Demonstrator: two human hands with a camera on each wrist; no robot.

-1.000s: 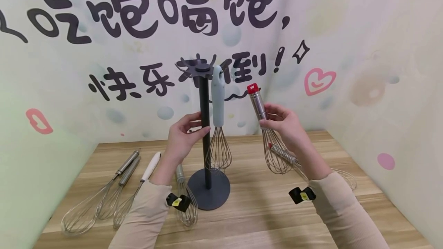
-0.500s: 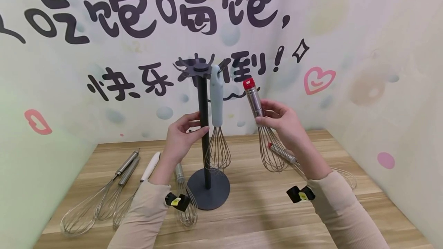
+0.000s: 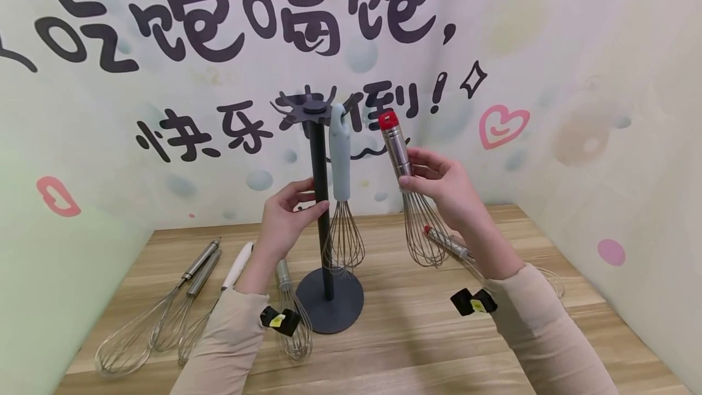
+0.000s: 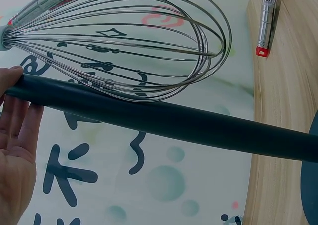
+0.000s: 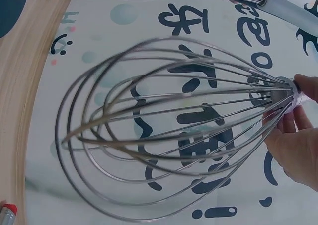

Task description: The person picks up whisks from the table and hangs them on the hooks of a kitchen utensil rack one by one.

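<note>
My left hand (image 3: 289, 215) grips the pole of a dark hook stand (image 3: 320, 166), thumb in front and fingers behind. From one of the stand's top hooks hangs a whisk with a pale blue handle (image 3: 341, 160), its wires beside the pole. To the right, my right hand (image 3: 446, 188) holds a steel whisk with a red cap (image 3: 388, 120) by the lower handle, above the table. This whisk tilts, cap up and to the left, wires down. In the right wrist view its wire loops (image 5: 164, 125) fill the middle, apart from the blue-handled whisk (image 5: 288, 11).
Several whisks lie on the wooden table (image 3: 406, 346): steel ones (image 3: 200, 261) and a white-handled one (image 3: 239, 264) at the left, another steel whisk (image 3: 290, 303) beside the stand's round base (image 3: 334, 303). A red-tipped whisk (image 3: 450, 245) lies behind my right forearm. A printed wall stands behind.
My right hand has moved up and left with the red-capped whisk, bringing it closer to the stand's top. My left hand stays on the pole.
</note>
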